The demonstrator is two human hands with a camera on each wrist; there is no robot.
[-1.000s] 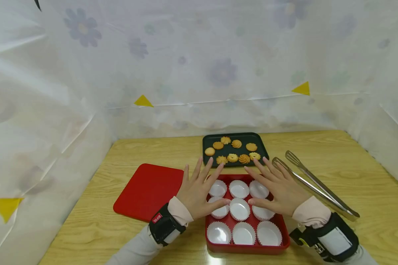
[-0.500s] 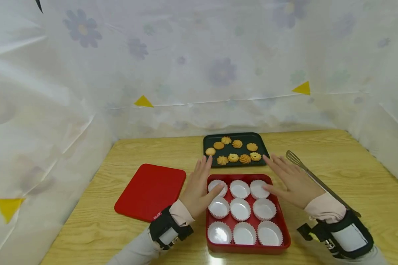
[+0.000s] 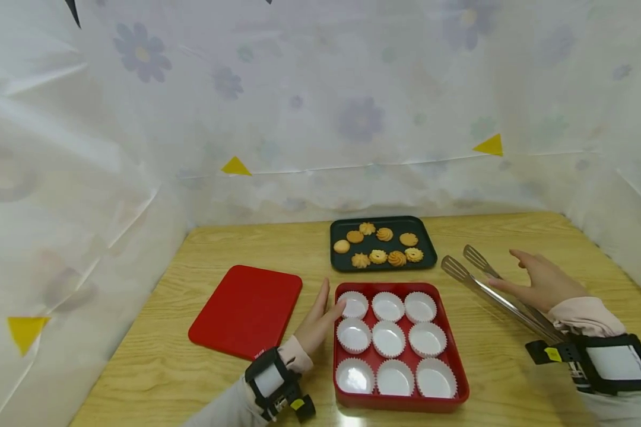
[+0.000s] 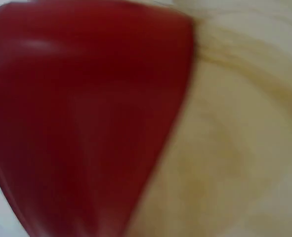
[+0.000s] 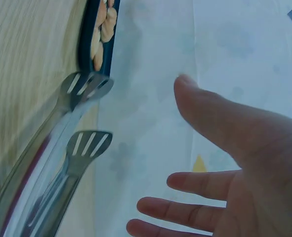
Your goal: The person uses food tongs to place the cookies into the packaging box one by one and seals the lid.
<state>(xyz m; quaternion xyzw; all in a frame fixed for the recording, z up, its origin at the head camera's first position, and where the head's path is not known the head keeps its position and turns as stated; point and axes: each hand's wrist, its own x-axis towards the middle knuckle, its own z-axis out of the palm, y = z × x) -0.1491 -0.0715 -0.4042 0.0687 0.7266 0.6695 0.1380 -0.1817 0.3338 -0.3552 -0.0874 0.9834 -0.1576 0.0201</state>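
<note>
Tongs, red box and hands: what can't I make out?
Handle end of the tongs: head view, behind the right wrist gear; right wrist view, cut off by bottom edge.
Whether the left hand touches the red box: head view, covered by the hand; left wrist view, blurred.
Tray: right wrist view, cut off by top edge.

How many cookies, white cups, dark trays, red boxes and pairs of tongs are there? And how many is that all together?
Cookies: 9
White cups: 9
Dark tray: 1
Red box: 1
Pair of tongs: 1
Total: 21
</note>
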